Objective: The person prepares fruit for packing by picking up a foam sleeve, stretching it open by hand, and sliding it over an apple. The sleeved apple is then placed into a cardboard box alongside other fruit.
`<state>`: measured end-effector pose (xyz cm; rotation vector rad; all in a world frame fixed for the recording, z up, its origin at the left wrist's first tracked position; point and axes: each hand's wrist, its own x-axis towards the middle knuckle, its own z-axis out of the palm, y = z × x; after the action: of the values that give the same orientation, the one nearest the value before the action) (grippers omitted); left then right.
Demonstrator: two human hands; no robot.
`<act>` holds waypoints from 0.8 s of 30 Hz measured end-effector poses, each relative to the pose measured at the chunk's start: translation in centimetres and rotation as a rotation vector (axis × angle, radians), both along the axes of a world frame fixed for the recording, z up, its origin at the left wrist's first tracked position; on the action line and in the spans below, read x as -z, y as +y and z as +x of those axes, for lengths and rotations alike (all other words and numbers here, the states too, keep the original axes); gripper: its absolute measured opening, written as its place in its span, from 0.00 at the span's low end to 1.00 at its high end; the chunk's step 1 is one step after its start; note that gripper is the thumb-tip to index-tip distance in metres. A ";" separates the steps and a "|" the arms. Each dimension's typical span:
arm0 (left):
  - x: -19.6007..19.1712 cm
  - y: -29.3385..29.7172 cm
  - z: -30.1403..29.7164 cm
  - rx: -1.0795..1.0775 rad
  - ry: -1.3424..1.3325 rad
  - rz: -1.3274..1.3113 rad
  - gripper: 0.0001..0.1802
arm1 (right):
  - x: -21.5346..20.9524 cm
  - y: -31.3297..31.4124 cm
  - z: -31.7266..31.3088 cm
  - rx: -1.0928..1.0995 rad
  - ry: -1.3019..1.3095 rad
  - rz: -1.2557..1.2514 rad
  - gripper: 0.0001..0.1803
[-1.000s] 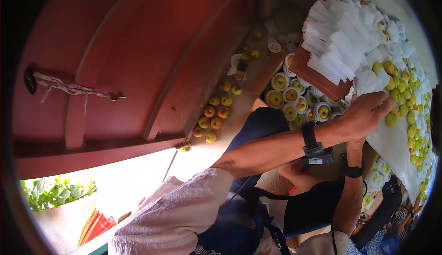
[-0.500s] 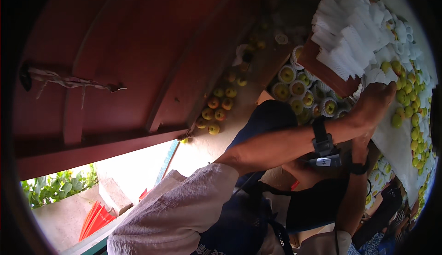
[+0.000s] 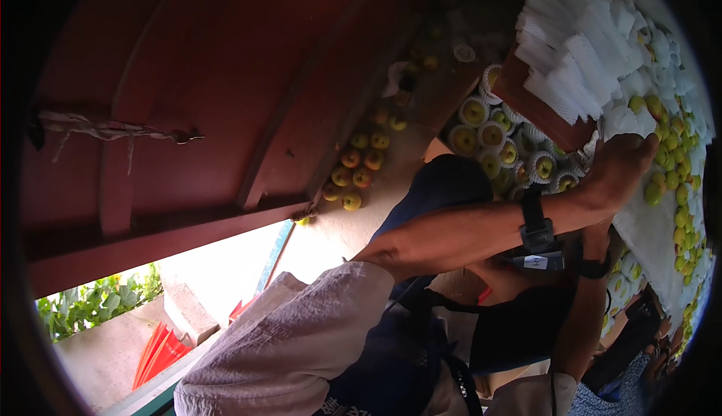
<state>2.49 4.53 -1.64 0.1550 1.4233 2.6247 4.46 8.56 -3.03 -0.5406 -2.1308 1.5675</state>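
My left hand [image 3: 623, 169] reaches across to the right, its fingers curled in at the edge of a white foam net sleeve [image 3: 629, 121]. What lies inside its grip is hidden by the back of the hand. My right hand [image 3: 599, 234] is mostly covered by the left wrist, and its fingers do not show. Just beyond both hands, a big stack of white foam net sleeves [image 3: 575, 59] rests on a reddish-brown box [image 3: 530, 108]. Several yellow-green apples in foam nets [image 3: 492, 136] sit packed together left of the hands.
Loose yellow-green apples [image 3: 669, 142] form a heap at the right beside a white cloth [image 3: 647, 239]. More apples [image 3: 352, 166] lie on the floor near a dark red metal panel [image 3: 203, 115]. Part of another person [image 3: 624, 378] shows at the lower right.
The view has shifted slightly, and both hands appear a little farther right and lower. My left hand stays curled beside the foam sleeves.
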 end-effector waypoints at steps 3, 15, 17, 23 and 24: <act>-0.2 -0.1 0.3 0.027 0.012 0.007 0.27 | -0.2 0.0 -0.1 0.017 0.013 -0.032 0.24; -0.1 -0.3 0.8 -0.023 0.139 -0.200 0.29 | -0.8 -1.1 -0.9 0.040 0.050 -0.134 0.27; -0.3 -0.6 0.9 0.042 0.109 -0.182 0.26 | -0.8 -1.2 -1.0 0.049 0.052 -0.142 0.27; -0.5 -0.7 1.2 0.040 0.084 -0.194 0.25 | -0.8 -1.8 -1.3 0.061 0.060 -0.169 0.29; -0.7 -0.8 1.3 0.016 0.109 -0.197 0.25 | -0.8 -1.8 -1.4 0.065 0.061 -0.172 0.29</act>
<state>3.77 3.71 -0.98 0.2883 1.6977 2.4792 3.02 6.76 -2.22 -0.6035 -1.9253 1.7186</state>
